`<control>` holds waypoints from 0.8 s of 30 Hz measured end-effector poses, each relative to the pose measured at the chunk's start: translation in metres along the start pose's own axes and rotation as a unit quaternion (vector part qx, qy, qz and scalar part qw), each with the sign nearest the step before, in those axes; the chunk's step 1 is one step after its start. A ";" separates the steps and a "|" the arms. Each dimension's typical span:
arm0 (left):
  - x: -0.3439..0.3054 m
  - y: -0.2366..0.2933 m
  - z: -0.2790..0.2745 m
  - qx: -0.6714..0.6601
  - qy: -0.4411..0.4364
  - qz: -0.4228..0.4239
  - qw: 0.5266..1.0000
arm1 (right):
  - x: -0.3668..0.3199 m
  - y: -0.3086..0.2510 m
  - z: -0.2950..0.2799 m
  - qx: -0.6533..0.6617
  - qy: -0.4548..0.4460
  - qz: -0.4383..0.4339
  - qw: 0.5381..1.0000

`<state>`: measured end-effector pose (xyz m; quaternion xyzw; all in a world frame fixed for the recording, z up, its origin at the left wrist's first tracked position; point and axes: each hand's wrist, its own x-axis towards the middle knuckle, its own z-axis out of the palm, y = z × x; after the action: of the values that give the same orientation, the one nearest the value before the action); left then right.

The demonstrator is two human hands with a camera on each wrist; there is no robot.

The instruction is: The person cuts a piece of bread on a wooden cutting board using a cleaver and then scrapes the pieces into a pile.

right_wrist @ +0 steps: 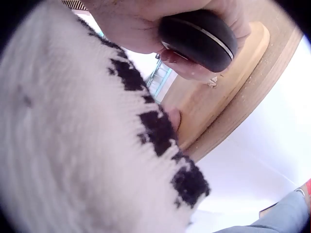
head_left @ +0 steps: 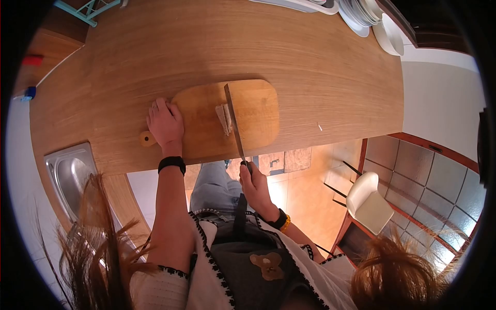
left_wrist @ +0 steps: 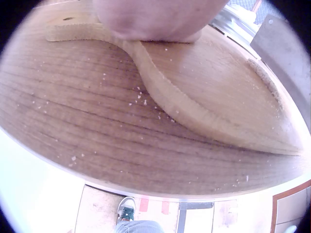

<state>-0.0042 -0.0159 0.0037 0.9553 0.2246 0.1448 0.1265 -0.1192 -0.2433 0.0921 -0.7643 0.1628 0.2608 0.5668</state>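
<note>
A wooden cutting board (head_left: 196, 139) with a holed handle lies along the counter's front edge. On its middle sit narrow slices of what looks like bread (head_left: 223, 120), one crusty edge (left_wrist: 265, 82) showing in the left wrist view. My right hand (head_left: 254, 187) grips a knife (head_left: 235, 121) by its black handle (right_wrist: 199, 41). The long blade reaches across the board just right of the slices, its tip pointing to the far side. My left hand (head_left: 165, 124) rests on the board's left end beside the handle, fingers pointing away from me; its heel (left_wrist: 155, 22) presses near the rim.
Crumbs (left_wrist: 141, 99) dot the wooden counter (head_left: 155, 41) before the board. A metal sink (head_left: 72, 175) is at the left. Stacked plates (head_left: 360, 13) and a white bowl (head_left: 388, 35) stand far right. A white chair (head_left: 364, 199) is on the floor at right.
</note>
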 end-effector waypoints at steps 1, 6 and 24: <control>0.000 0.000 0.000 -0.004 0.003 0.000 1.000 | 0.000 -0.001 0.000 -0.007 0.001 -0.001 1.000; 0.000 -0.001 0.002 -0.009 0.009 0.001 1.000 | 0.004 0.000 0.002 -0.046 0.012 -0.013 0.999; 0.000 0.001 -0.001 -0.007 -0.017 -0.016 1.000 | -0.007 -0.006 0.010 -0.038 -0.013 -0.039 0.998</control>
<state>-0.0043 -0.0164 0.0048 0.9529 0.2367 0.1278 0.1397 -0.1234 -0.2324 0.0985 -0.7877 0.1155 0.2548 0.5489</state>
